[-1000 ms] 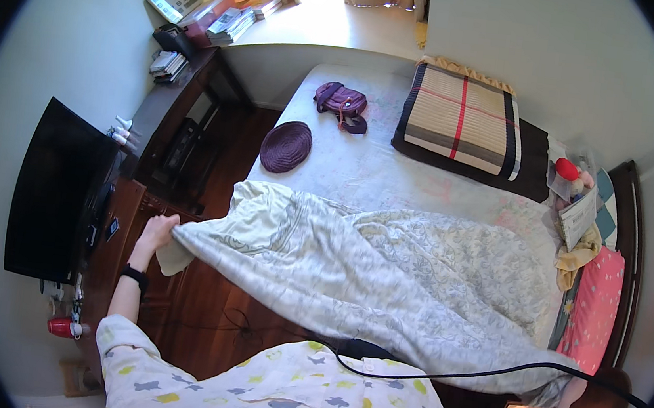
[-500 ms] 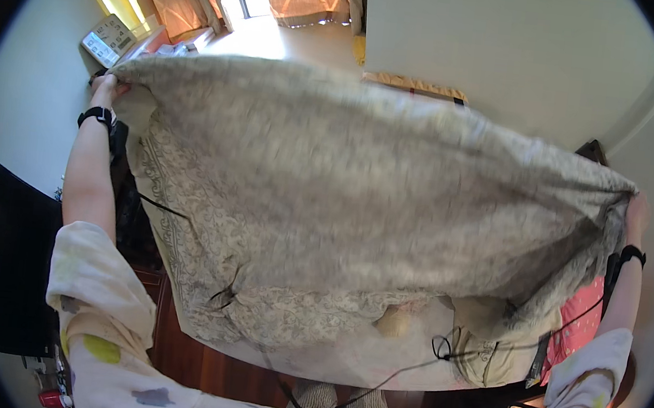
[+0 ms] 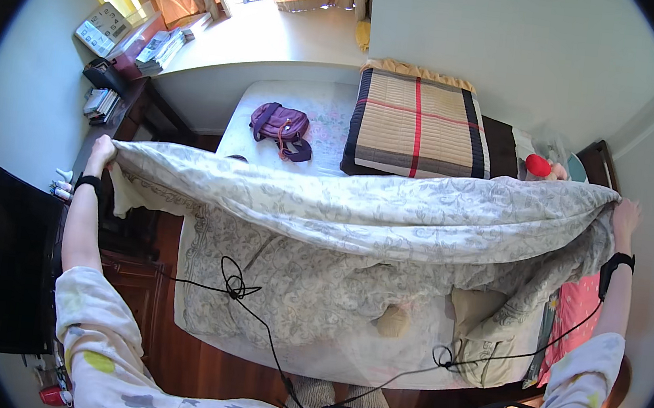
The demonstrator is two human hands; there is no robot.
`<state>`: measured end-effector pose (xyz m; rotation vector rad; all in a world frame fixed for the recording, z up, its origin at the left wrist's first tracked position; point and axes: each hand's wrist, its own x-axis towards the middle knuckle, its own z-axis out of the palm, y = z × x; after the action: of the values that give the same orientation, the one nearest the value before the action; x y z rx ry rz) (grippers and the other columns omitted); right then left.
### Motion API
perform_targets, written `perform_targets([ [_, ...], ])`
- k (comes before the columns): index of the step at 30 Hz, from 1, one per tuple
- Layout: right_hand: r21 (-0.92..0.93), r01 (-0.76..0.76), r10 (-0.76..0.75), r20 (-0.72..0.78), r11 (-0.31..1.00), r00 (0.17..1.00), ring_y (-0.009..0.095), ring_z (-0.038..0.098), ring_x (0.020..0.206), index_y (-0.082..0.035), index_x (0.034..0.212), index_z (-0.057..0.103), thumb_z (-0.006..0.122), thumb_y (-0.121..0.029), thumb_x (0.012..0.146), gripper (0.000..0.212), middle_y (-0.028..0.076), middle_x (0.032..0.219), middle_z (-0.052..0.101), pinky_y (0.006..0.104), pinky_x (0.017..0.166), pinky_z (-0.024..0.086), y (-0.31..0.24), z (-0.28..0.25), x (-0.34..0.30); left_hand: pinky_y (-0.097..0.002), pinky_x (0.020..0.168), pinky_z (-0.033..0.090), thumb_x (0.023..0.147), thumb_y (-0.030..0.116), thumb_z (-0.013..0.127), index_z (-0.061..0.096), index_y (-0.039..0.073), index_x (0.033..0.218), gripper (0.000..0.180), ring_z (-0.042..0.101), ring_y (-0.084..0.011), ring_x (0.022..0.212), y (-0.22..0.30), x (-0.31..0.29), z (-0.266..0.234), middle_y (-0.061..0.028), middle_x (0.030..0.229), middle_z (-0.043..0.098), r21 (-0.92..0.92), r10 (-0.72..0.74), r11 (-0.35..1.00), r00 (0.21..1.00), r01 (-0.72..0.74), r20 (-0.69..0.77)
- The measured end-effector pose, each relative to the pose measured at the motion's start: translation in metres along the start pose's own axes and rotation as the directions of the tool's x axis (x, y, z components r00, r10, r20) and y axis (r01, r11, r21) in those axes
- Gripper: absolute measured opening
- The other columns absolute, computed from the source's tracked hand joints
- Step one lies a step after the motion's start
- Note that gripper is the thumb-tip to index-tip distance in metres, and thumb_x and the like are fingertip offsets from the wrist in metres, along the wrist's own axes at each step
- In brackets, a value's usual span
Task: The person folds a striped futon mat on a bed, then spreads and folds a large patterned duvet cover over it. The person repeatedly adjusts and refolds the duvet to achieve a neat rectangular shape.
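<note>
A grey-and-white patterned blanket [image 3: 358, 207] stretches from side to side in front of me. My left hand [image 3: 103, 150] is closed on one end of its upper edge, and my right hand [image 3: 626, 215] grips the other end. Between them the edge sags slightly and folds over toward me. The lower part of the blanket lies rumpled on a bed with a pale sheet [image 3: 421, 373]. A small beige item [image 3: 394, 321] and beige cloth [image 3: 478, 355] show by its lower right side. Black bands circle both wrists, and thin looped black cables [image 3: 269, 337] hang across the view.
Beyond the blanket, a purple bag [image 3: 281, 123] and a folded plaid quilt [image 3: 419, 126] lie on a bed by the window. Pink fabric [image 3: 573, 329] lies at the right. A black screen [image 3: 14, 259] stands at the left, with a wooden cabinet [image 3: 127, 286] nearby.
Both hands have kept hold of the blanket. Its raised edge has come down, especially on the left, uncovering the bag and plaid quilt behind it.
</note>
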<state>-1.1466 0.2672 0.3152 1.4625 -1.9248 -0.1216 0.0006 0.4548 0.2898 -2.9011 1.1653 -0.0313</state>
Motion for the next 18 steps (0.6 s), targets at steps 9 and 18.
perform_targets([
  [9,0.290,-0.939,-0.182,0.949,0.182,0.258,0.029,0.063,0.063,0.001,0.082,0.051,0.033,-0.009,0.080,0.021,0.020,0.069,0.059,0.0332,0.045,0.052,-0.010,0.107,0.073,-0.0374,0.078,0.049,0.083,0.006,0.042,0.057,-0.001,0.089,0.018,0.057,-0.0226,0.082,0.027,0.057,0.062,-0.0143,0.092,0.058,-0.942,0.118,-0.050,0.939,0.331,0.324],
  [18,0.584,-0.624,-0.075,0.695,-0.519,0.715,0.023,0.050,0.093,-0.007,0.112,0.045,0.034,-0.038,0.088,0.040,0.012,0.105,0.051,0.0384,0.078,0.044,-0.166,0.127,0.108,-0.0377,0.092,0.030,0.073,0.014,0.064,0.008,0.016,0.127,0.077,0.028,-0.0248,0.110,0.180,0.116,0.101,-0.0161,0.124,0.015,-0.953,-0.082,0.079,0.951,-0.292,-0.298],
])
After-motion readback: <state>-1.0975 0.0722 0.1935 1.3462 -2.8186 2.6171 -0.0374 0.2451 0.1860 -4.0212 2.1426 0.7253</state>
